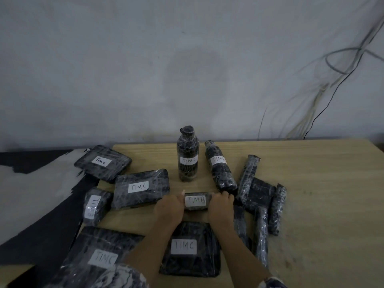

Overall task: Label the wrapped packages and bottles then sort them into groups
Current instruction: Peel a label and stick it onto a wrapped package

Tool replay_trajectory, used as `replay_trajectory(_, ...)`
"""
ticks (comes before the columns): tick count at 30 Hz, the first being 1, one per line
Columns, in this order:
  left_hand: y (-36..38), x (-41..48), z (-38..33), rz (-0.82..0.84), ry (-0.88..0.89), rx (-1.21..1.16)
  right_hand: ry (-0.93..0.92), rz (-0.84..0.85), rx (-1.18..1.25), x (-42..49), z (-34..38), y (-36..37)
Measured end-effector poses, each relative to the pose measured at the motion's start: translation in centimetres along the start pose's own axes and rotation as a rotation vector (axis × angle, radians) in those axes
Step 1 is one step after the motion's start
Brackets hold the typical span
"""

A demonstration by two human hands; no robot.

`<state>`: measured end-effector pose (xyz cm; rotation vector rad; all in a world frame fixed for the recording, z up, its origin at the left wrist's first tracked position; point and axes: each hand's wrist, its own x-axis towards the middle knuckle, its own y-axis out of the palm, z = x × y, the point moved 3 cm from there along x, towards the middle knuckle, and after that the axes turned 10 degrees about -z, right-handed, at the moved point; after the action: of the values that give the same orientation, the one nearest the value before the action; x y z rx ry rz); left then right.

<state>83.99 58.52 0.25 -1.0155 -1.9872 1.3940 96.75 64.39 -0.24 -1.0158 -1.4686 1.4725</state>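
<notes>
A small black wrapped package (196, 201) with a white label reading TIMB lies at the table's middle. My left hand (168, 207) grips its left end and my right hand (220, 205) grips its right end. Behind it a wrapped bottle (187, 154) labelled TIMC stands upright, and a second bottle (220, 166) labelled TIMB leans beside it. Flat packages labelled TIMC lie at the far left (103, 162), the middle left (142, 187), the near centre (190, 249) and the near left (99, 258). A small TIMB package (96, 205) hangs over the left edge.
Several unlabelled wrapped pieces (259, 196) are piled to the right of my right hand. The wooden table (322, 194) has bare surface on its right half. A dark floor with pale patches (31, 194) lies to the left. Cables (332, 80) hang on the wall.
</notes>
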Motion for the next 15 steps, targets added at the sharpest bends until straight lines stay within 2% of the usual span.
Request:
replay_trajectory(2, -0.6, -0.3, 0.6, -0.010, -0.020, -0.009, -0.007, -0.034, -0.050, -0.5, -0.2, -0.5)
replay_trajectory(5, -1.2, -0.6, 1.9, -0.107, -0.024, -0.024, 0.056, -0.172, -0.058, -1.0, 0.2, -1.2)
replay_trajectory(7, -1.9, -0.7, 3.5, -0.178, -0.028, -0.050, 0.050, -0.174, -0.071, -1.8, 1.5, -1.2)
replay_trajectory(12, -4.7, -2.1, 9.0, -0.331, -0.013, 0.007, 0.010, -0.383, -0.026, -4.2, 6.7, -1.3)
replay_trajectory(15, -6.3, -3.4, 14.1, -0.401, 0.061, 0.114, 0.033, -0.394, 0.068, -6.3, 11.6, -1.8)
